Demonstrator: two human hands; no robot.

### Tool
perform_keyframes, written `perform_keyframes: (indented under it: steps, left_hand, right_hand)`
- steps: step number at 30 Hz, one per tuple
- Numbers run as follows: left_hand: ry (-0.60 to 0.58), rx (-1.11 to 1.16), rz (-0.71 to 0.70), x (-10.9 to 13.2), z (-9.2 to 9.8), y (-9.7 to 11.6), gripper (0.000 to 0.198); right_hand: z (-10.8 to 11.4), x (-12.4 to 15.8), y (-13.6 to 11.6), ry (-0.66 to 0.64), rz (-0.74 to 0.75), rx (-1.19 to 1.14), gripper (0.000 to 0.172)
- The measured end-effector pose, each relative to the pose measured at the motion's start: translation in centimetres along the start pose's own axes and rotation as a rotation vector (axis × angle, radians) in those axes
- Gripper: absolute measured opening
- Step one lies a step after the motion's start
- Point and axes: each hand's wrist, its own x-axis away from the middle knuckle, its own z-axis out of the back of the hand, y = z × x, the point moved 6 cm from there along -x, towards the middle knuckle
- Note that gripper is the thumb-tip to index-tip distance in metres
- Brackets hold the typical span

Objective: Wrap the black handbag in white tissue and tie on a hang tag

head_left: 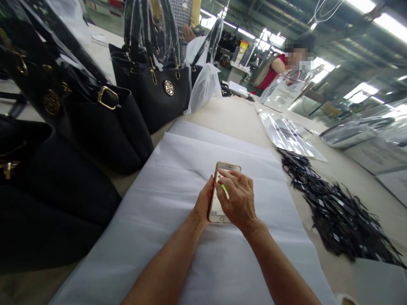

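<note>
A smartphone (217,208) with a white front and a gold edge is upright in my left hand (202,205), whose fingers wrap round its left side and back. Over the lit screen is my right hand (239,197), its index finger stretched toward the upper part and its thumb apart from it. That hand holds nothing and hides much of the screen. Whether the fingertip touches the glass, I cannot tell. Under both hands lie sheets of white paper (178,169) on the table.
Black handbags (152,93) with gold fittings stand along the left. On the right are a heap of black straps (340,216) and clear plastic sheets (289,131). One person in red (273,70) stands across the table; another person's hand (188,33) shows behind the bags.
</note>
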Motion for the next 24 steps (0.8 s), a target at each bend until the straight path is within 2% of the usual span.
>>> perform_keyframes:
  steps: [5, 9, 15, 18, 21, 24]
  left_hand:
    - [-0.019, 0.002, 0.017, 0.1, -0.2, -0.1, 0.054]
    - [-0.082, 0.004, 0.017, 0.1, -0.3, -0.2, 0.057]
    - [-0.117, -0.010, 0.068, 0.4, -0.5, -0.6, 0.065]
    - [-0.147, -0.024, 0.082, 0.8, -0.7, -0.6, 0.066]
    - [-0.169, -0.023, 0.119, 1.2, -1.0, -0.7, 0.066]
    - [-0.157, -0.045, 0.137, 1.4, -1.4, -0.9, 0.067]
  right_hand:
    - [2.3, 1.4, 0.9, 0.136, -0.076, -0.030, 0.006]
    - [3.3, 3.3, 0.7, 0.112, -0.113, -0.076, 0.010]
    - [3.5, 5.2, -0.8, 0.097, -0.116, -0.102, 0.013]
    - [3.6, 7.1, -1.3, 0.081, -0.155, -0.113, 0.015]
    - [3.7, 9.6, -1.4, 0.061, -0.236, -0.154, 0.016]
    - [3.8, 11.9, -0.6, 0.092, -0.438, -0.231, 0.018]
